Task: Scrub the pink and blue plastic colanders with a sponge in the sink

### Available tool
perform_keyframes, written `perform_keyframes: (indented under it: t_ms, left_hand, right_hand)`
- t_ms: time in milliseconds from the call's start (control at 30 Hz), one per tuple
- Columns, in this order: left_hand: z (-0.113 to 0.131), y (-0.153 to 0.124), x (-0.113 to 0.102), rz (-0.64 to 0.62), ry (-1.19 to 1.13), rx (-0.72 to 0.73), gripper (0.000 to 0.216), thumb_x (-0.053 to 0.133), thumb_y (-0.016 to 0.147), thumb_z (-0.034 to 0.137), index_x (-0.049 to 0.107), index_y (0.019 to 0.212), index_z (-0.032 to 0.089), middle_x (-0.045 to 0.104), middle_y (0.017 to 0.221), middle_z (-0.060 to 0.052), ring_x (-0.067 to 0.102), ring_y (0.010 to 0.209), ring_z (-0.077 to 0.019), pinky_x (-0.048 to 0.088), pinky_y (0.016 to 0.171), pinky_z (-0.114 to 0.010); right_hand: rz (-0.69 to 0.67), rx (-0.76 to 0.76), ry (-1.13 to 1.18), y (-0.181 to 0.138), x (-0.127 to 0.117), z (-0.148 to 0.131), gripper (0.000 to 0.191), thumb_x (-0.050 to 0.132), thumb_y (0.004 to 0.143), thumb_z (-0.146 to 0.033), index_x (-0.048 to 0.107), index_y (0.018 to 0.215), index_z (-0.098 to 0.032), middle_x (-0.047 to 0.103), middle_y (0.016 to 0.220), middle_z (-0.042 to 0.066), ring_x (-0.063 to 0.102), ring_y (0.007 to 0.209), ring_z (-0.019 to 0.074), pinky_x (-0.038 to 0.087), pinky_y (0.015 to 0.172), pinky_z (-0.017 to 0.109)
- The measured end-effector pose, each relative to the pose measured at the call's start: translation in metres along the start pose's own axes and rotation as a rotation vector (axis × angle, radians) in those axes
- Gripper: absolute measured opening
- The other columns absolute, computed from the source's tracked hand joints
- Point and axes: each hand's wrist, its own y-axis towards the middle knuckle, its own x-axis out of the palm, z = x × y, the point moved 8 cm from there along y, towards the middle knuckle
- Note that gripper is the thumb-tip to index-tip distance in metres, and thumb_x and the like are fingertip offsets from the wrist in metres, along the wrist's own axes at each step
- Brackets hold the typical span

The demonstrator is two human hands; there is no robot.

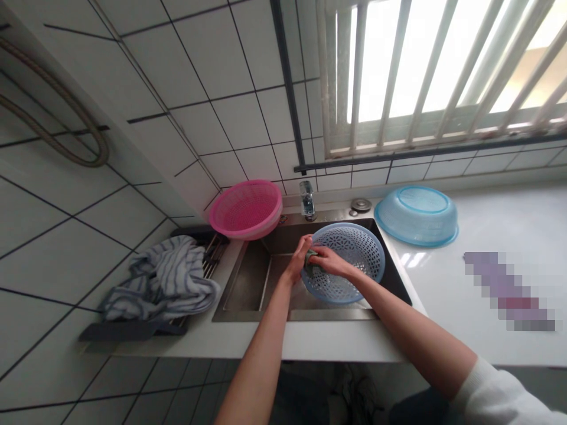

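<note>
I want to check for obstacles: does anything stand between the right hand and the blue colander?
Only a green pad, held by the right hand at the left side of the blue colander. The left hand is at the rim; nothing else visible intervenes.

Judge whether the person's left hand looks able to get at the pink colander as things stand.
Probably yes: the pink colander sits close by at the sink's back left corner, with nothing visible between. However, the left hand would likely have to release the blue colander's rim first.
</note>
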Motion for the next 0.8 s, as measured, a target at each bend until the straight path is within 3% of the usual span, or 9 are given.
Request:
perform_keyframes:
  t_ms: [100, 200, 267, 367, 433, 567, 633, 800]
  left_hand:
    - [-0.004, 0.000, 0.008, -0.020, -0.002, -0.026, 0.064, 0.071, 0.085, 0.066, 0.067, 0.133, 0.023, 0.074, 0.130, -0.008, 0.065, 0.126, -0.0289, 0.044, 0.114, -0.042]
    - [-0.008, -0.001, 0.017, -0.054, -0.050, -0.086, 0.070, 0.068, 0.084, 0.073, 0.072, 0.130, 0.020, 0.073, 0.133, -0.011, 0.061, 0.133, -0.0337, 0.042, 0.118, -0.046]
    - [-0.008, -0.001, 0.018, -0.056, -0.045, -0.096, 0.072, 0.068, 0.083, 0.074, 0.073, 0.129, 0.019, 0.074, 0.132, -0.010, 0.059, 0.136, -0.0349, 0.039, 0.121, -0.047]
    - [-0.007, -0.001, 0.007, 0.016, 0.030, -0.108, 0.074, 0.067, 0.083, 0.075, 0.074, 0.127, 0.016, 0.076, 0.128, -0.011, 0.057, 0.138, -0.0367, 0.037, 0.122, -0.049]
    - [-0.007, 0.000, 0.003, 0.044, 0.052, -0.092, 0.072, 0.066, 0.084, 0.073, 0.074, 0.127, 0.016, 0.076, 0.128, -0.011, 0.056, 0.139, -0.0365, 0.036, 0.123, -0.048]
    - [-0.008, 0.003, 0.011, -0.019, -0.004, -0.024, 0.066, 0.066, 0.087, 0.070, 0.073, 0.131, 0.021, 0.073, 0.135, -0.007, 0.053, 0.143, -0.0330, 0.033, 0.125, -0.045]
    - [-0.009, 0.004, 0.015, -0.045, -0.014, -0.032, 0.069, 0.066, 0.085, 0.072, 0.073, 0.130, 0.021, 0.071, 0.138, -0.008, 0.053, 0.143, -0.0333, 0.035, 0.124, -0.046]
    - [-0.005, 0.002, 0.006, 0.010, 0.026, -0.039, 0.073, 0.065, 0.086, 0.073, 0.071, 0.134, 0.018, 0.073, 0.134, -0.011, 0.055, 0.142, -0.0334, 0.034, 0.124, -0.046]
  right_hand:
    - [0.112, 0.050, 0.147, 0.003, -0.017, 0.002, 0.017, 0.061, 0.083, -0.035, 0.066, 0.088, -0.021, 0.068, 0.092, 0.004, 0.060, 0.085, 0.0202, 0.050, 0.086, 0.033]
    - [0.264, 0.059, 0.252, 0.003, -0.039, 0.001, 0.018, 0.061, 0.084, -0.040, 0.062, 0.088, -0.022, 0.065, 0.091, 0.003, 0.058, 0.085, 0.0194, 0.050, 0.083, 0.032]
    - [0.209, 0.039, 0.181, 0.002, -0.032, -0.003, 0.017, 0.062, 0.083, -0.039, 0.061, 0.082, -0.022, 0.063, 0.085, 0.002, 0.055, 0.082, 0.0188, 0.049, 0.080, 0.030]
    - [-0.016, 0.042, 0.069, 0.000, -0.002, -0.001, 0.015, 0.061, 0.081, -0.034, 0.061, 0.077, -0.020, 0.061, 0.078, 0.001, 0.051, 0.075, 0.0172, 0.044, 0.073, 0.029]
    - [-0.053, 0.052, 0.074, -0.001, 0.005, 0.002, 0.013, 0.060, 0.081, -0.033, 0.062, 0.078, -0.020, 0.061, 0.078, 0.001, 0.050, 0.074, 0.0168, 0.043, 0.072, 0.029]
    - [0.226, 0.052, 0.207, 0.003, -0.032, 0.003, 0.017, 0.060, 0.084, -0.039, 0.061, 0.085, -0.022, 0.062, 0.084, 0.002, 0.054, 0.079, 0.0184, 0.046, 0.077, 0.030]
    - [0.283, 0.043, 0.208, 0.003, -0.040, 0.002, 0.019, 0.060, 0.085, -0.041, 0.061, 0.086, -0.023, 0.062, 0.085, 0.002, 0.054, 0.080, 0.0188, 0.046, 0.078, 0.031]
    - [-0.023, 0.030, 0.076, 0.001, 0.001, 0.001, 0.016, 0.059, 0.083, -0.035, 0.061, 0.079, -0.020, 0.060, 0.079, 0.001, 0.049, 0.075, 0.0170, 0.042, 0.072, 0.029]
